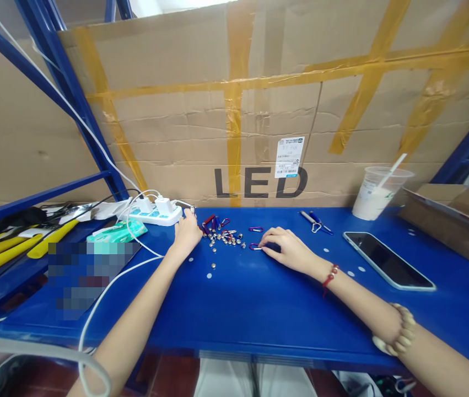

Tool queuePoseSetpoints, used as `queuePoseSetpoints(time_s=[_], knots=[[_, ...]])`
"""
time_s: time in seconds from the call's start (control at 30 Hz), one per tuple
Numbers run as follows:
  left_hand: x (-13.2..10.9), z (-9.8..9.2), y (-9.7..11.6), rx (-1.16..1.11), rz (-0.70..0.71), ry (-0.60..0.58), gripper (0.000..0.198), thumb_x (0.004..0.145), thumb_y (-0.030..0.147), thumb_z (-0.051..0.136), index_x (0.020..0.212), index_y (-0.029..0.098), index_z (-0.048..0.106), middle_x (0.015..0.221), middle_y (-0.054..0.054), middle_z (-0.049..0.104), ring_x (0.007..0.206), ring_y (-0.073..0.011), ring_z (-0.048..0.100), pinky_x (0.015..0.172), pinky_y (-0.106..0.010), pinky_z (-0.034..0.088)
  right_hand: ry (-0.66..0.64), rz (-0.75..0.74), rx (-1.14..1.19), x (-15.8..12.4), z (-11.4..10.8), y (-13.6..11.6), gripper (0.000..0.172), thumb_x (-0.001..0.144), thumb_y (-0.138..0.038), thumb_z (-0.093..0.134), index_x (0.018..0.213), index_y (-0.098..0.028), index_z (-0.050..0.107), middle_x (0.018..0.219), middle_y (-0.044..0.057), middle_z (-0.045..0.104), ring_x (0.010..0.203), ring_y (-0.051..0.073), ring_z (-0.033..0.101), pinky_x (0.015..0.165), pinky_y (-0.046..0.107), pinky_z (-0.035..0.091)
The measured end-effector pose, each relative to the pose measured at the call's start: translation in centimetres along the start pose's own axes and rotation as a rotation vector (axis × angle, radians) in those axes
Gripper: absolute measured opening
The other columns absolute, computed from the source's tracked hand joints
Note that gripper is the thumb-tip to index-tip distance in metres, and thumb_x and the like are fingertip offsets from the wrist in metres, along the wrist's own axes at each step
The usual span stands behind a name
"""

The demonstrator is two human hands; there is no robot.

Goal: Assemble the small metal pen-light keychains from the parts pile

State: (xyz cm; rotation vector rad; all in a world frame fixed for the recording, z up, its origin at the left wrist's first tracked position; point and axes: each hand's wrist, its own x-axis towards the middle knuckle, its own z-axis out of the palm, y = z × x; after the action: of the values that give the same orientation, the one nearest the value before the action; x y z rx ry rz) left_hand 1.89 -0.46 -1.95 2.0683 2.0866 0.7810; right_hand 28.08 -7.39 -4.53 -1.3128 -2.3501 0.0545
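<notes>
My right hand [286, 249] pinches the end of a small purple carabiner [254, 247] at the tabletop. Just behind it lies another carabiner [255, 229], apart from my fingers. My left hand [187, 234] is closed beside the power strip; a small silvery tip shows above the fingers, but I cannot make out the whole thing. Right of that hand is a loose pile of red, blue and purple metal tubes [213, 223] with small round silver parts [231, 238]. A reddish carabiner [225, 222] lies at the back of the pile.
A white power strip [172, 216] with plugged-in chargers stands back left, its white cable [106, 292] crossing the table. Rightward are pen-like pieces with a clip [316, 226], a phone [389, 261], a drink cup [372, 201] and a cardboard box [449, 226]. Yellow-handled tools [6, 256] lie far left.
</notes>
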Motion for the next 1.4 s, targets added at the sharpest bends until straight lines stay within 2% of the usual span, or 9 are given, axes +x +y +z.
queuePoseSetpoints(time_s=[0.27, 0.37, 0.47, 0.57, 0.87, 1.07, 1.17, 1.27, 1.4], knots=[[0.3, 0.5, -0.1, -0.214, 0.028, -0.26, 0.029, 0.068, 0.0, 0.049, 0.085, 0.02, 0.038, 0.097, -0.008, 0.066, 0.094, -0.0205, 0.062, 0.081, -0.031, 0.045, 0.006, -0.056, 0.003, 0.0, 0.1, 0.2, 0.019, 0.088, -0.025, 0.047, 0.091, -0.022, 0.066, 0.099, 0.006, 0.062, 0.094, 0.02, 0.054, 0.083, 0.037, 0.041], [0.0, 1.1, 0.4, -0.216, 0.092, -0.183, 0.025, 0.071, 0.005, 0.05, 0.086, 0.02, 0.039, 0.095, -0.007, 0.066, 0.091, -0.0217, 0.061, 0.082, -0.034, 0.044, 0.01, -0.055, 0.0, 0.0, 0.1, 0.2, 0.019, 0.088, -0.026, 0.047, 0.092, -0.022, 0.066, 0.099, 0.006, 0.062, 0.094, 0.02, 0.054, 0.083, 0.037, 0.041], [-0.8, 2.0, 1.3, -0.211, 0.321, -0.078, 0.018, 0.075, 0.012, 0.05, 0.088, 0.02, 0.041, 0.103, -0.009, 0.064, 0.103, -0.0263, 0.055, 0.088, -0.044, 0.039, 0.004, -0.055, -0.002, 0.0, 0.0, 0.1, 0.019, 0.088, -0.025, 0.047, 0.092, -0.022, 0.066, 0.099, 0.006, 0.062, 0.094, 0.02, 0.055, 0.083, 0.037, 0.042], [-1.8, 3.2, 2.1, -0.232, 0.532, -0.165, 0.012, 0.079, 0.019, 0.048, 0.089, 0.021, 0.041, 0.107, -0.008, 0.062, 0.105, -0.0267, 0.052, 0.09, -0.046, 0.035, 0.005, -0.058, 0.002, 0.0, -0.1, -0.1, 0.02, 0.088, -0.026, 0.046, 0.091, -0.022, 0.066, 0.099, 0.007, 0.063, 0.094, 0.02, 0.055, 0.082, 0.037, 0.043], [-2.0, 4.0, 2.3, -0.048, 0.581, -0.143, 0.009, 0.08, 0.018, 0.049, 0.086, 0.02, 0.042, 0.093, -0.009, 0.063, 0.096, -0.0282, 0.053, 0.085, -0.041, 0.034, -0.002, -0.068, 0.009, 0.0, 0.2, 0.3, 0.019, 0.088, -0.026, 0.047, 0.092, -0.023, 0.066, 0.098, 0.006, 0.063, 0.093, 0.02, 0.056, 0.083, 0.037, 0.043], [-2.1, 3.7, 2.3, -0.113, 0.586, -0.133, 0.013, 0.078, 0.012, 0.049, 0.08, 0.021, 0.04, 0.086, -0.007, 0.064, 0.092, -0.0266, 0.054, 0.083, -0.04, 0.034, -0.02, -0.084, 0.012, 0.1, 0.4, 0.6, 0.02, 0.088, -0.026, 0.047, 0.092, -0.022, 0.066, 0.098, 0.007, 0.063, 0.091, 0.02, 0.056, 0.083, 0.038, 0.043], [-2.1, 3.4, 2.6, -0.307, 0.539, -0.113, 0.018, 0.076, 0.013, 0.054, 0.075, 0.021, 0.037, 0.082, -0.004, 0.064, 0.083, -0.0221, 0.057, 0.081, -0.038, 0.038, -0.007, -0.077, 0.03, 0.2, 0.4, 0.4, 0.02, 0.088, -0.028, 0.047, 0.094, -0.023, 0.066, 0.1, 0.007, 0.064, 0.094, 0.02, 0.057, 0.084, 0.038, 0.044], [-2.4, 2.8, 3.4, -0.687, 0.351, -0.111, 0.026, 0.072, 0.015, 0.06, 0.075, 0.021, 0.035, 0.077, -0.001, 0.063, 0.066, -0.0155, 0.059, 0.071, -0.032, 0.043, 0.058, -0.036, 0.068, 0.2, 0.1, -0.1, 0.021, 0.087, -0.032, 0.05, 0.098, -0.023, 0.064, 0.099, 0.007, 0.064, 0.094, 0.02, 0.059, 0.084, 0.038, 0.046], [-3.2, 2.0, 4.6, -1.149, 0.07, -0.223, 0.037, 0.067, 0.018, 0.068, 0.073, 0.02, 0.032, 0.075, -0.001, 0.064, 0.066, -0.0144, 0.065, 0.068, -0.028, 0.046, 0.184, 0.037, 0.182, 0.2, -0.2, -1.6, 0.031, 0.083, -0.039, 0.056, 0.11, -0.024, 0.061, 0.096, 0.006, 0.065, 0.084, 0.018, 0.061, 0.071, 0.031, 0.052]])
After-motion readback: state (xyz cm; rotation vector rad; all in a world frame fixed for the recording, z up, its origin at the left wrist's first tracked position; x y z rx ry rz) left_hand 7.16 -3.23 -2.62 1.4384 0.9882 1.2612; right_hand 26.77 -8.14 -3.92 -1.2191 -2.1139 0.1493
